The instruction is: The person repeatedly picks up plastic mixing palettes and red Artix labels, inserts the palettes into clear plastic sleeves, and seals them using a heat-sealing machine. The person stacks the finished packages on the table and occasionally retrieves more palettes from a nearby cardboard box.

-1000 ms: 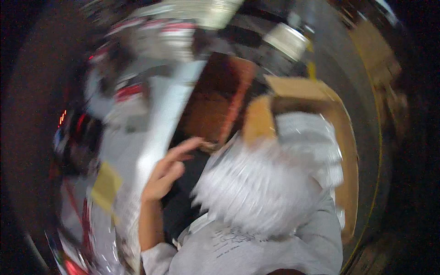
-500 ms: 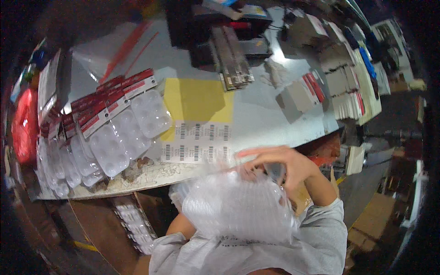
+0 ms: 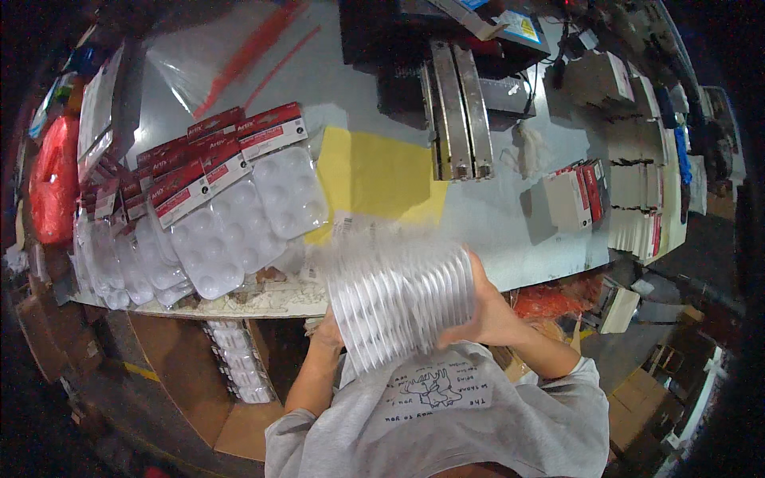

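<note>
A thick stack of clear-wrapped white plastic paint palettes (image 3: 398, 307) stands on edge between my two hands, held up at the table's front edge. My right hand (image 3: 482, 307) presses against the stack's right end, fingers bent round it. At the left end sits my left hand (image 3: 328, 331), its fingers mostly hidden behind the stack. The stack's far upper side is smeared by motion. Behind it, a yellow sheet (image 3: 382, 171) lies on the table, and the label sheet (image 3: 344, 225) is largely covered by the stack.
Packaged palettes (image 3: 231, 231) with red header cards overlap at the left. Long metal bars (image 3: 460, 111) jut from a dark machine (image 3: 378, 32). Card stacks (image 3: 636, 191) line the right side. Below the table stands an open cardboard box (image 3: 179, 366) beside more palettes (image 3: 237, 362).
The palette stack has risen away from my body toward the table and turned. My right hand has moved from its far side down to its right end.
</note>
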A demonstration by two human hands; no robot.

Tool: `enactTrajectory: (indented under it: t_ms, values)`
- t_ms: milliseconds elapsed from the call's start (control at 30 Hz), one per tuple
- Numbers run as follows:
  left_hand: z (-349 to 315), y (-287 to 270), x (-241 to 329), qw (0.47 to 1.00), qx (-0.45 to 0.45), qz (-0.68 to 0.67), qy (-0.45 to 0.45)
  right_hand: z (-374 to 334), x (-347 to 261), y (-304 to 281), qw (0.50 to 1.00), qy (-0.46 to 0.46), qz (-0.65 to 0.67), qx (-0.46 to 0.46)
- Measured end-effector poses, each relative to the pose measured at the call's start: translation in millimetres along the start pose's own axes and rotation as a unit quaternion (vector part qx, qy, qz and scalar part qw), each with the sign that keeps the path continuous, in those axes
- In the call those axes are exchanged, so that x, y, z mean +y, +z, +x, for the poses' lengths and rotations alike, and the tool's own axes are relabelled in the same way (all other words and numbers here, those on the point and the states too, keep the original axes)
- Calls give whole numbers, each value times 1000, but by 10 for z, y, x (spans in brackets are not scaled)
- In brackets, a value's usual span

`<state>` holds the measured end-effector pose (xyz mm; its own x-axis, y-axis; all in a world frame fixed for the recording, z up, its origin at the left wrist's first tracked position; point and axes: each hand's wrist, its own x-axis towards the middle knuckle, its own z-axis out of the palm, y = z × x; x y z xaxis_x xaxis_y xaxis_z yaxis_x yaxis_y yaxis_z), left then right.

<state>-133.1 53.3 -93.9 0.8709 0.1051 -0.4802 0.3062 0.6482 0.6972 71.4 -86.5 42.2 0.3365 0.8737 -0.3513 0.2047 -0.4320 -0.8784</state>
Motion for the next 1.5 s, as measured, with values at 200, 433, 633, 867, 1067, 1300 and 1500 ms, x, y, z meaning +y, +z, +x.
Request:
enactTrajectory:
  t_ms: [200, 433, 633, 867, 1067, 1300, 1500]
  values:
    - [90, 177, -75, 999, -10, 32, 31, -76, 301, -196, 994, 88, 63, -8]
    - [287, 230, -249, 987, -86, 131, 35, -385, 515, -190, 989, 89, 37, 112]
    - [66, 332, -3, 987, -149, -29, 53, -354, 326, 0, 970, 148, 28, 189]
    - [-272, 876, 347, 963, -63, 210, 157, -501, 320, 224, 952, 7, -57, 301]
    - [-428, 1127, 292, 953, 54, 187, 234, -463, 486, 211, 940, -146, -26, 307]
    - [-298, 1103, 248, 972, -109, 15, 208, -452, 563, 28, 969, -126, -25, 209]
    - [-426, 1303, 97, 949, 35, 148, 278, -552, 426, 236, 921, -189, 108, 324]
